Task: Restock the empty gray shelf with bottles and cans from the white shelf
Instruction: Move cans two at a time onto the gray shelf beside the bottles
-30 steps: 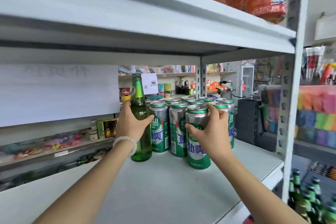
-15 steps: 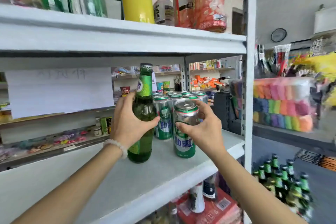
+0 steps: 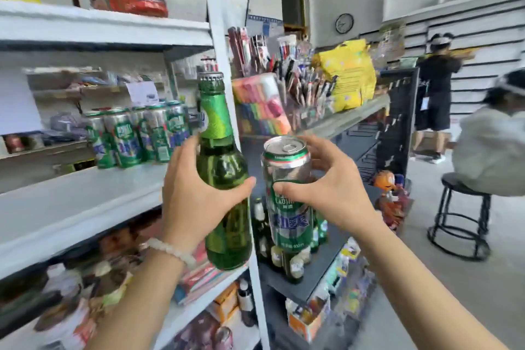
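The left hand (image 3: 196, 196) is wrapped around the belly of a green glass bottle (image 3: 224, 179), thumb across the front, holding it upright and off any surface. The right hand (image 3: 329, 187) is closed on a green and silver can (image 3: 288, 193), thumb in front and fingers curled behind its upper half, also upright and carried. Bottle and can sit just beside each other, both in front of the upright post of the white shelf (image 3: 85, 196), the can to the right of that post. Both forearms reach forward from the bottom of the view, wrists level. A cluster of matching cans (image 3: 136, 133) is left on the white shelf, further back and to the left of the post. To the right of the post stands the dark gray shelf (image 3: 309, 270), where some bottles (image 3: 287, 258) already stand below the carried can. The job looks partly done: this pair needs setting down, and more stock waits.
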